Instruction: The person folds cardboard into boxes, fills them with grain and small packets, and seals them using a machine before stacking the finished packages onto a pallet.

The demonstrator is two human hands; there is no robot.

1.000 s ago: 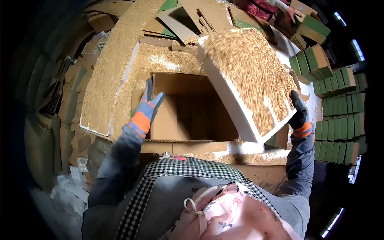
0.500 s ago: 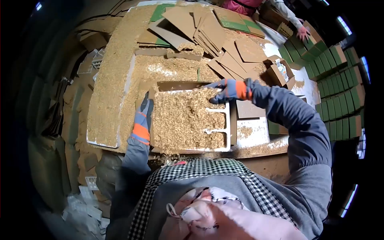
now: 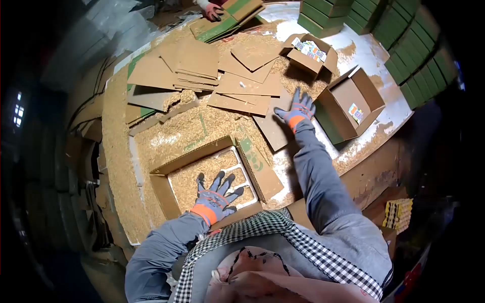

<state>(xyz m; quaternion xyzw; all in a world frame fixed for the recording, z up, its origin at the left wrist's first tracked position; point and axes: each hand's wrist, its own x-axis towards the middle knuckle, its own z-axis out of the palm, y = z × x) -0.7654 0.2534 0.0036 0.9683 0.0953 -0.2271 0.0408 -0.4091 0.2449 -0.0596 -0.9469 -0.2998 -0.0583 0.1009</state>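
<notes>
My left hand [image 3: 215, 197], in a grey and orange glove, lies with fingers spread on the wood shavings [image 3: 189, 177] inside an open cardboard box [image 3: 164, 197]. A white frame [image 3: 243, 174] shows among the shavings at the box's right side. My right hand [image 3: 297, 109], gloved alike, has its fingers apart over the edge of a flat cardboard sheet [image 3: 273, 129]. Just right of it stands an open box [image 3: 348, 96] with a small colourful card [image 3: 355, 113] inside.
Cardboard sheets [image 3: 194, 60] lie across the table's middle. A small box [image 3: 308, 53] holds colourful cards. Stacked green boxes [image 3: 414, 58] stand at the right. Another person's gloved hand [image 3: 212, 11] rests on cardboard at the far edge. Loose shavings [image 3: 118, 166] cover the left side.
My left hand has moved from the box's side onto the shavings. My right hand has left the box and reached right. The camera view has turned, and the co-worker's hand now touches other cardboard.
</notes>
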